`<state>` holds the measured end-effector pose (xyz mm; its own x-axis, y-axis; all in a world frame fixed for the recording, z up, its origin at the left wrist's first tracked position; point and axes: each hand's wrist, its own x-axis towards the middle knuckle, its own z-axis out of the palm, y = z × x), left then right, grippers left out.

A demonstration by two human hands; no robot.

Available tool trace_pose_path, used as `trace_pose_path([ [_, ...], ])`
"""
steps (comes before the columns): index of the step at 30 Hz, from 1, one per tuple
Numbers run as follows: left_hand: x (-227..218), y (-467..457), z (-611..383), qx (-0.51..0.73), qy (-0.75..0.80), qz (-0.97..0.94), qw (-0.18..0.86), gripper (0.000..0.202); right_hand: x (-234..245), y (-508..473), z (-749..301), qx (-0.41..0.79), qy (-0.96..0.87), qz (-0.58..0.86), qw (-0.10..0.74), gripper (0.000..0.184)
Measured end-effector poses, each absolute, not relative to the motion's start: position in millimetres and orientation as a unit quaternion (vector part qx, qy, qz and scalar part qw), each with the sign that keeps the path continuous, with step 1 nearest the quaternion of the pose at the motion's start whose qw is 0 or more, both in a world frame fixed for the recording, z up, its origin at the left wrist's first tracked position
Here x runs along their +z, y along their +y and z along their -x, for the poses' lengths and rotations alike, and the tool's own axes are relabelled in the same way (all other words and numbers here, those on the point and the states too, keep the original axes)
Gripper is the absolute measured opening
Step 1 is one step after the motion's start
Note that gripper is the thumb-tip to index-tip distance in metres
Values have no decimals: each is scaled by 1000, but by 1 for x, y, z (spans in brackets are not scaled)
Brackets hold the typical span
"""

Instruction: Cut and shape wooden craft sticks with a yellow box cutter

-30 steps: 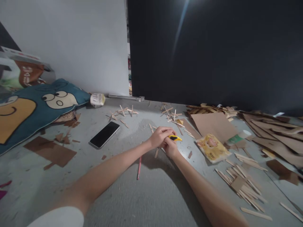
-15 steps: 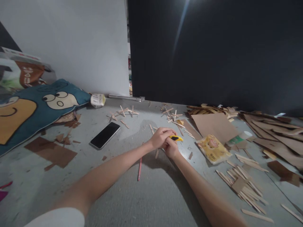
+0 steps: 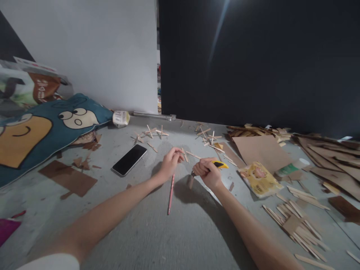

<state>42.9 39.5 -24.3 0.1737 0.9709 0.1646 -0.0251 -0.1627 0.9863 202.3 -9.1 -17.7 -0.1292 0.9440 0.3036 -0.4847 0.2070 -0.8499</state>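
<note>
My right hand is closed around a yellow and black utility knife. The knife's rear end sticks out to the right of the fist, and its front is largely hidden by my fingers. Just below the fist, a short wooden stick shows in the shadow. My left hand hovers to the left with loosely bent fingers, apart from the right, and nothing shows in it. Close to its fingertips lies a wooden stick, with another thin stick beside it. A pink pencil lies below my left hand.
A phone lies to the left, near a blue cartoon pillow. Joined stick pieces sit toward the wall. On the right are a yellow packet, a cardboard sheet, a glue bottle and piled craft sticks.
My hands, together before, have parted. The left has moved left and off the right, while the right keeps the knife. The view has shifted slightly.
</note>
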Motion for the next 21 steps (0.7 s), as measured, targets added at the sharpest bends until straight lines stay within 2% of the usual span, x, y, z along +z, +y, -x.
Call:
trace_pose_path([
  [21,-30,39,-31,482,479,-555,480,18,-22,-5,-206,552,-491,267,619,62],
])
